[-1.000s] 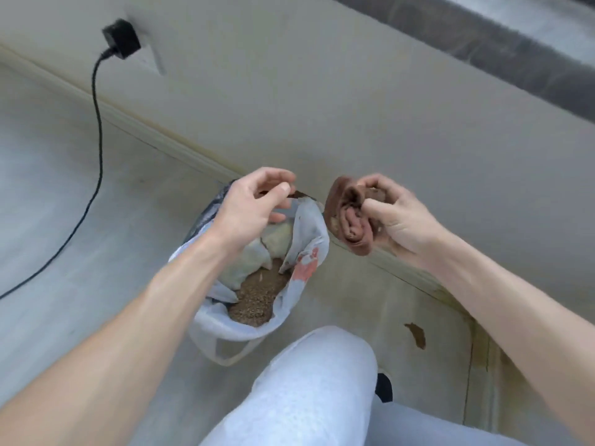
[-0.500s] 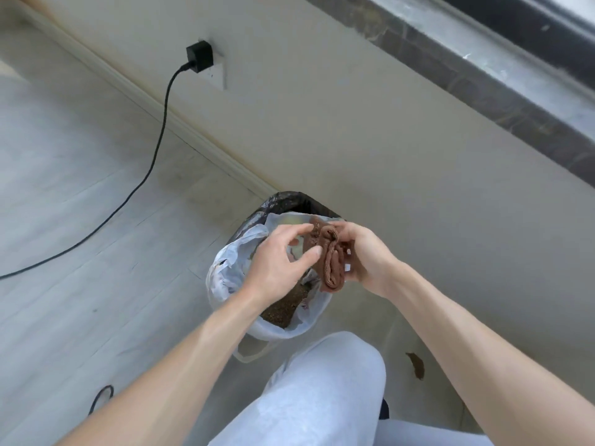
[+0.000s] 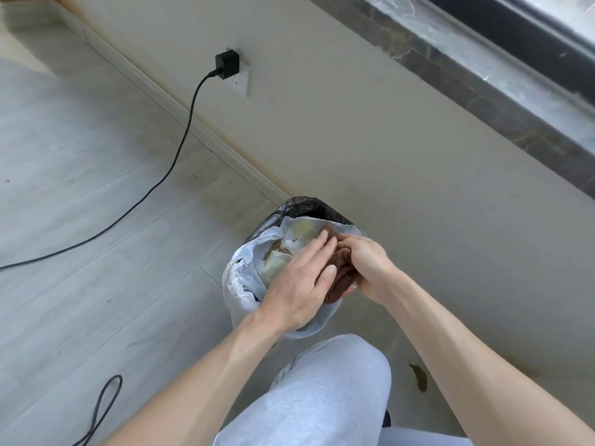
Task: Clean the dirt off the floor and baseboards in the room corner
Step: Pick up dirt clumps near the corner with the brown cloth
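Observation:
A crumpled brown cloth (image 3: 341,281) is held over a white plastic bag (image 3: 244,278) that sits in a bin lined with a black bag (image 3: 302,206). My right hand (image 3: 367,265) grips the cloth from the right. My left hand (image 3: 299,281) lies flat against the cloth's left side, fingers straight. Brown dirt and pale scraps (image 3: 280,252) show inside the bag. A brown dirt patch (image 3: 418,378) lies on the grey floor near the baseboard at lower right.
The bin stands against the beige wall and its white baseboard (image 3: 193,123). A black charger (image 3: 227,64) sits in a wall socket; its cable (image 3: 167,175) runs left across the floor and loops at bottom left. My grey-trousered knee (image 3: 328,391) is below. A dark windowsill (image 3: 467,69) runs above.
The view has tilted up and back. Both hands have come together over the bag; my left hand has gone from curled and apart to flat against the cloth.

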Available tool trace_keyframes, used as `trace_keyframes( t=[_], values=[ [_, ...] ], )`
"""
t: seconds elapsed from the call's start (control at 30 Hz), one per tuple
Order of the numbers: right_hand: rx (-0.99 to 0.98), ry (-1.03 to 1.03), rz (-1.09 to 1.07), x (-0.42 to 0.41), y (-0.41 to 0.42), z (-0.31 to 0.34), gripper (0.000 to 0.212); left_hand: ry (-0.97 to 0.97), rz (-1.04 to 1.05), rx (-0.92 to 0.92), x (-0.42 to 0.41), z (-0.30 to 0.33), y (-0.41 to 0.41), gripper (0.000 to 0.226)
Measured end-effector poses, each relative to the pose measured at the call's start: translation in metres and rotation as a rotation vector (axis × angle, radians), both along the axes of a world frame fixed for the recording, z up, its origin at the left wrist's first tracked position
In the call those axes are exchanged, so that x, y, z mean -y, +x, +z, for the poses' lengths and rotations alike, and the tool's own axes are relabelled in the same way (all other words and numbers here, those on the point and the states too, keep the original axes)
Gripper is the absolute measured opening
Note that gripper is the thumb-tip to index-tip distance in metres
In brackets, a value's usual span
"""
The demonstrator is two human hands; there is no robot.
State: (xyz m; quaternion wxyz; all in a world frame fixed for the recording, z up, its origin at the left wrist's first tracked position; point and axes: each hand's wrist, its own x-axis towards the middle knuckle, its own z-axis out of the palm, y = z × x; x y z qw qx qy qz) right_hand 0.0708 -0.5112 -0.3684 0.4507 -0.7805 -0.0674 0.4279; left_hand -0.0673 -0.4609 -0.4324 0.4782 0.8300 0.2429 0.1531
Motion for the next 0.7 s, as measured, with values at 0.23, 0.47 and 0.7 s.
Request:
trace_keyframes(
  t=[0.23, 0.47, 0.7],
  values=[
    [0.045, -0.032, 0.081, 0.0, 0.003, -0.003, 0.04, 0.01, 0.079, -0.088, 0.005, 0.008, -0.001, 0.062],
    [0.11, -0.019, 0.106, -0.005, 0.003, -0.012, 0.047, 0.024, 0.042, -0.215, 0.005, 0.008, -0.003, 0.077],
    [0.165, -0.045, 0.112, -0.006, 0.005, -0.018, 0.045, -0.042, 0.02, -0.265, 0.005, 0.014, 0.001, 0.075]
  ],
)
